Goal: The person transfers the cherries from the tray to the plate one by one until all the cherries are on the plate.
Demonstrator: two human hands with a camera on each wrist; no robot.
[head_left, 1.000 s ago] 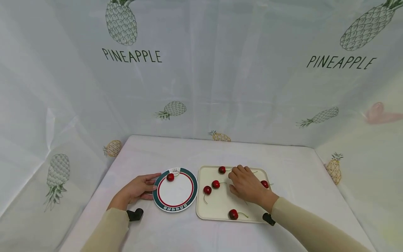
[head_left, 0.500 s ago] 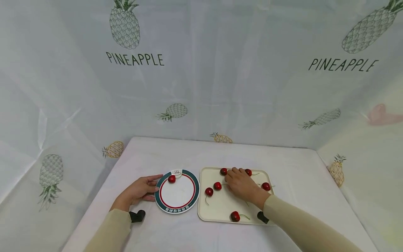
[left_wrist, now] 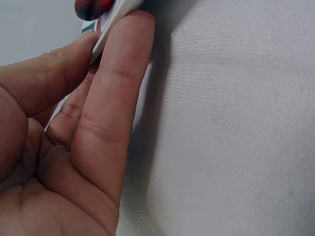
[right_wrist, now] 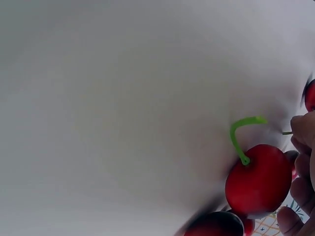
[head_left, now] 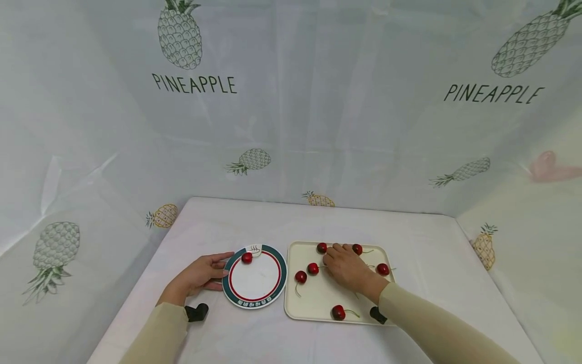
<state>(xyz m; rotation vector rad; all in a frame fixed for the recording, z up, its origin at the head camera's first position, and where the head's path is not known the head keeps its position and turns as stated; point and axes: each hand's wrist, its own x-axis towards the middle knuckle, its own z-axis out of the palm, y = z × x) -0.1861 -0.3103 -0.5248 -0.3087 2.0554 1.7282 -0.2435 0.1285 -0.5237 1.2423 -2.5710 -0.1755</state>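
Cherries (head_left: pixel 338 313), white table (head_left: pixel 409 232), pineapple-print sheeting (head_left: pixel 318 111) behind

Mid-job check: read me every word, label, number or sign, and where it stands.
"PINEAPPLE": pineapple-print backdrop, left in the head view.
"PINEAPPLE": same backdrop, right.
White characters on the plate, near rim: too small to read.
Plate's far rim: small line emblem, no readable lettering.

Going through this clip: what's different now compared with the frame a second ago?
The right hand has shifted left over the tray, bringing into view a far-edge cherry that it hid before. Whether it has taken hold of anything, I cannot tell. The left hand still holds the plate by its rim; the plate's single cherry stayed put.
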